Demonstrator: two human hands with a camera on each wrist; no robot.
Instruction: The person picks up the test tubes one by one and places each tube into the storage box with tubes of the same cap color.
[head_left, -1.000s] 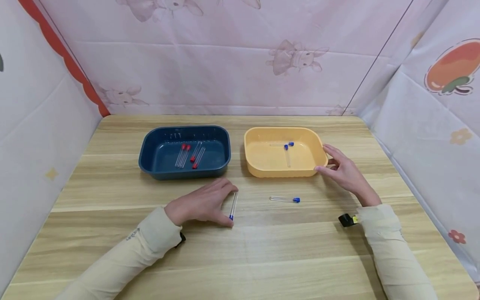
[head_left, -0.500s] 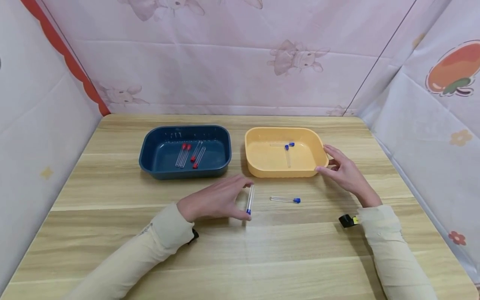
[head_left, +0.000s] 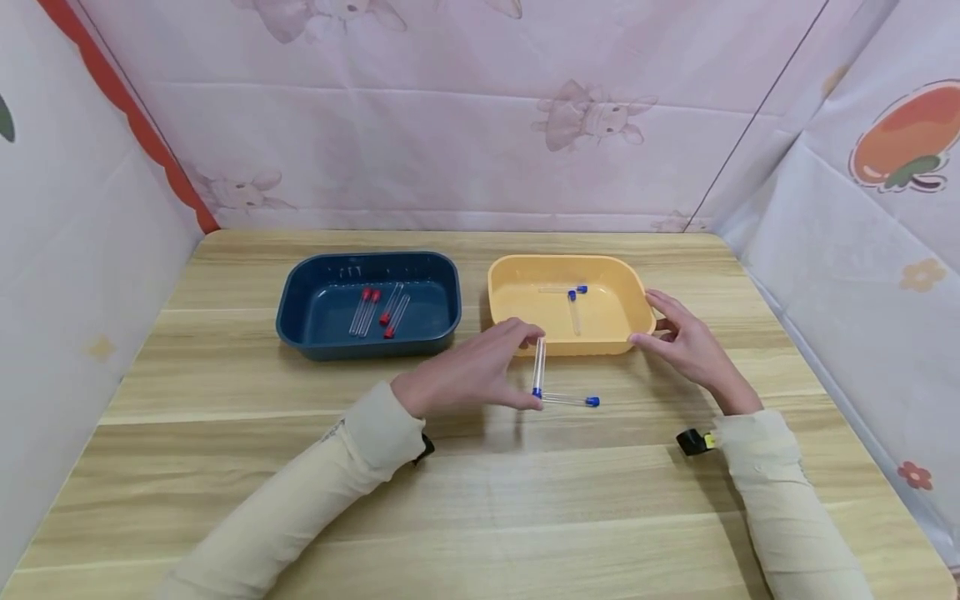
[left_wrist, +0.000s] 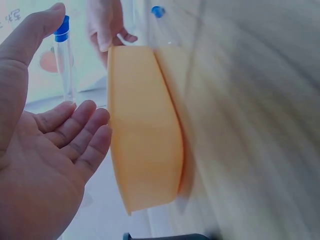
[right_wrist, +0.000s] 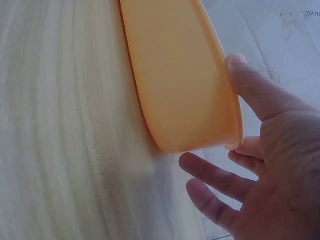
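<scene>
My left hand pinches a clear test tube with a blue cap lengthwise between thumb and fingers, the thumb on the cap end. It is in the air by the front left of the yellow bin. In the left wrist view the tube's blue cap sits under the thumb. My right hand grips the bin's right end, thumb on the front of the rim and a finger farther back; the right wrist view shows the thumb on the rim. Another blue-capped tube lies on the table, its left end close behind the held tube.
Inside the yellow bin lie two blue-capped tubes. To its left stands a dark blue bin with several red-capped tubes. The wooden table ends at a patterned cloth backdrop.
My left hand has lifted the blue-capped tube and carried it right and away from me, toward the yellow bin. My right hand stays on the bin's right end.
</scene>
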